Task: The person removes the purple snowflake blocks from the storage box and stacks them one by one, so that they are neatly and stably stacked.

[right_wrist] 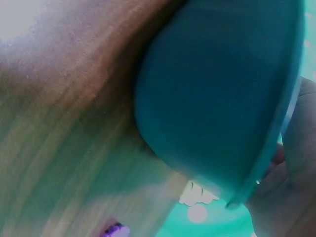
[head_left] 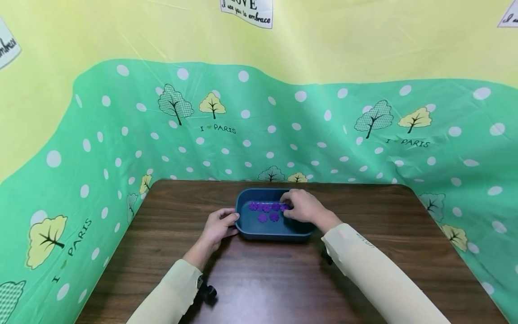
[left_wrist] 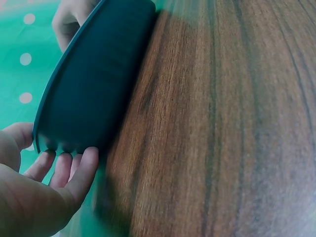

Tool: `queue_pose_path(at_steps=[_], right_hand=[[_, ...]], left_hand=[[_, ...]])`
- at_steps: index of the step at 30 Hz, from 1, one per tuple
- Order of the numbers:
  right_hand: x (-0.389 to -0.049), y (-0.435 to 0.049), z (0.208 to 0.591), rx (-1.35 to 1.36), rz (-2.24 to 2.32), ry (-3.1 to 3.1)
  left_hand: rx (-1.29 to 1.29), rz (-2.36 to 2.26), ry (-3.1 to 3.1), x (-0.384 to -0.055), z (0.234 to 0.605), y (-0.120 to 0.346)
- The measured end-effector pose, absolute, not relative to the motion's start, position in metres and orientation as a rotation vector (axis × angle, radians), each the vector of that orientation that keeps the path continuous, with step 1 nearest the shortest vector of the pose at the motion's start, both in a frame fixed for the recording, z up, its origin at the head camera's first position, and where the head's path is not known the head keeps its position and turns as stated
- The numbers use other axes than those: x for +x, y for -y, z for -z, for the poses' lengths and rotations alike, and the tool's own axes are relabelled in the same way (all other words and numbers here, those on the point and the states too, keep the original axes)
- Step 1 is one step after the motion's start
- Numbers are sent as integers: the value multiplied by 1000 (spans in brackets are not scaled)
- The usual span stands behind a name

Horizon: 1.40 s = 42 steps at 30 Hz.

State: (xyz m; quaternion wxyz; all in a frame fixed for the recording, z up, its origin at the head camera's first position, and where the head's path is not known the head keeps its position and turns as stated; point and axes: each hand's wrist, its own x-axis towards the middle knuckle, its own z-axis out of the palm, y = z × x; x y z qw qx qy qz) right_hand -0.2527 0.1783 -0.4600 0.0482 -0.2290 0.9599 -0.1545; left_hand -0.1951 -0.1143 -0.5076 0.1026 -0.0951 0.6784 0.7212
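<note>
A dark blue rectangular tray (head_left: 267,236) stands on the table, with several purple flower-shaped pieces (head_left: 262,218) lying on its bottom, some in a row along the back. My left hand (head_left: 218,227) holds the tray's left end; in the left wrist view its thumb is at the rim and its fingers (left_wrist: 88,165) are against the outer wall. My right hand (head_left: 302,206) reaches over the tray's right side, thumb and forefinger pinching a purple piece at the row's right end. In the right wrist view the tray wall (right_wrist: 212,98) hides the fingertips.
The brown wood-grain table (head_left: 267,283) ends at a green and yellow printed cloth (head_left: 259,121) behind and at the sides. In the right wrist view, a purple piece (right_wrist: 115,230) shows at the bottom edge, against the table.
</note>
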Motion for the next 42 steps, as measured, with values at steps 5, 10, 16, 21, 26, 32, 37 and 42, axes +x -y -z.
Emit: queue_pose_path(at_steps=[5,10,16,21,26,32,37,42], right_hand=[[-255,-188,451,-721,576,-2907],[-256,-199,444,-769,627,-2920],[-253,-214,437,-772,665,-2948],[-249,-230,438,-766,720,-2960],[-245,-247,438,-708,784,-2967],[-243,-266,442,-636,790,-2988],[-238,-280,450,-622,769,-3024],[-234,-294,461,-625,745,-3046]], left_hand=[[-281,-2134,-1998,-197,508,115],[-276,-2127,-2000,-199,509,115],[-271,-2126,-2003,-199,510,116],[-285,-2127,-2004,-199,511,117],[-286,-2123,-2008,-198,512,117],[-283,-2130,-2005,-198,512,118],[-273,-2133,-1998,-197,513,116],[-270,-2137,-1982,-197,513,116]])
